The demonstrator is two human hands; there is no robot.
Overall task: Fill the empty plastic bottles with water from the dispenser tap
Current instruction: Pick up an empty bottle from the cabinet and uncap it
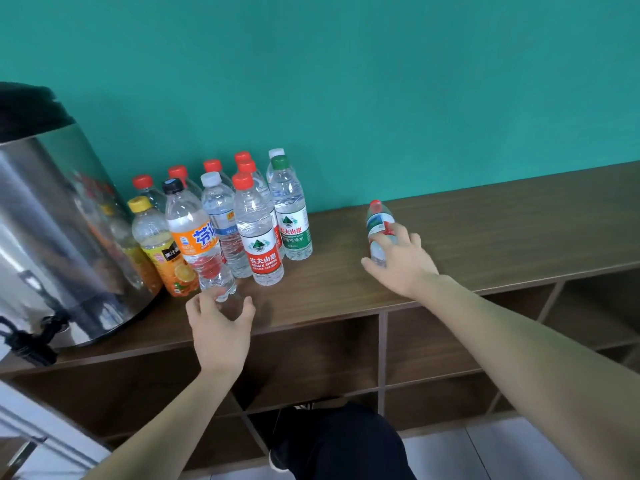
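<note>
Teal wall behind brown surface (485, 230) over open shelving. Head view: steel dispenser (59, 223) far left, black tap (31, 344) overhanging edge, likely for filling clearance. Eleven capped bottles (258, 233) clustered beside it, seemingly awaiting filling. Twelfth bottle (378, 220) stands well apart, right hand (403, 261) grasping it. Left hand (221, 320), fingers (199, 303) curved, released, reaching orange-label bottle (199, 240).

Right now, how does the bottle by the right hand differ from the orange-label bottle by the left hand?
The lone bottle stands apart on the shelf top; the orange-label bottle stands in the cluster beside the dispenser. The lone bottle has a red cap, the orange-label bottle a black one. The right hand touches its bottle; the left hand reaches the other's base. Both are upright, clear, capped.
</note>
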